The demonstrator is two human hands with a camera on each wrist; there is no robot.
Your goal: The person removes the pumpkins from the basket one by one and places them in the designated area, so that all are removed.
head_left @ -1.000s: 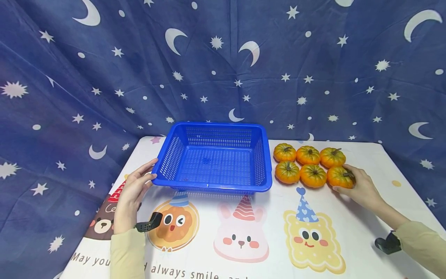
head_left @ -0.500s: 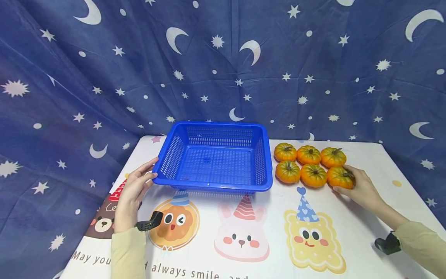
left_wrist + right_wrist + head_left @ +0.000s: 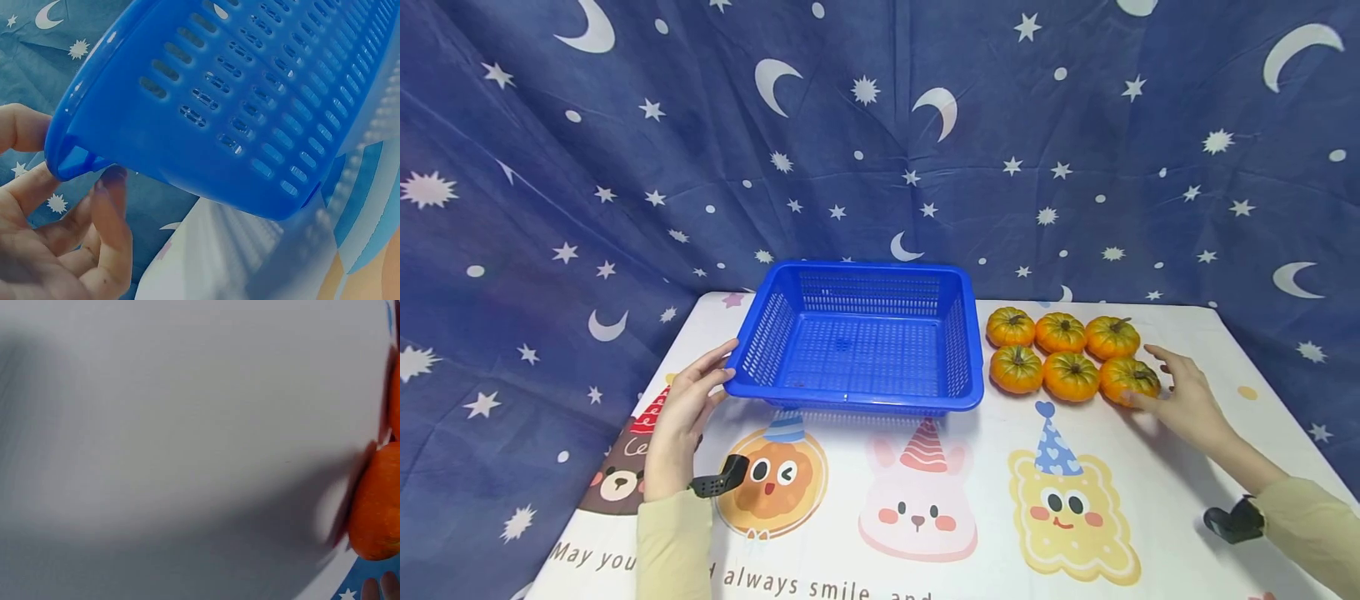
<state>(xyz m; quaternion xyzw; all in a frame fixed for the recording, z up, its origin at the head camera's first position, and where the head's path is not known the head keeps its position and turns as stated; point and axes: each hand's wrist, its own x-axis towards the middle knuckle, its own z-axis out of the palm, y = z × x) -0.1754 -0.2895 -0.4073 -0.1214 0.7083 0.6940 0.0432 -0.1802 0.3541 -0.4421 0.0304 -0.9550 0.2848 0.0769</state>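
A blue plastic basket (image 3: 865, 403) with slotted walls stands on the table, nothing inside it. My left hand (image 3: 681, 421) holds its left rim near the front corner; in the left wrist view a curled finger (image 3: 115, 231) sits under the rim (image 3: 69, 137). Several small orange-and-green pumpkins stand in two rows right of the basket. Beside the front right pumpkin (image 3: 1127, 381) is my right hand (image 3: 1191, 408), fingers spread and lifted off, its thumb close by; whether the thumb touches cannot be told. The right wrist view shows part of a pumpkin (image 3: 378, 506) and a few fingertips (image 3: 381, 589).
Beneath everything is a white tablecloth (image 3: 1000, 500) printed with cartoon characters and lettering. A dark blue curtain (image 3: 880, 208) with moons and stars hangs right behind the table. The front left pumpkin (image 3: 1016, 369) stands close to the basket's right side.
My right hand has loosened its fingers from the front right pumpkin and drawn slightly to the right. The pumpkins, basket and left hand stay in place.
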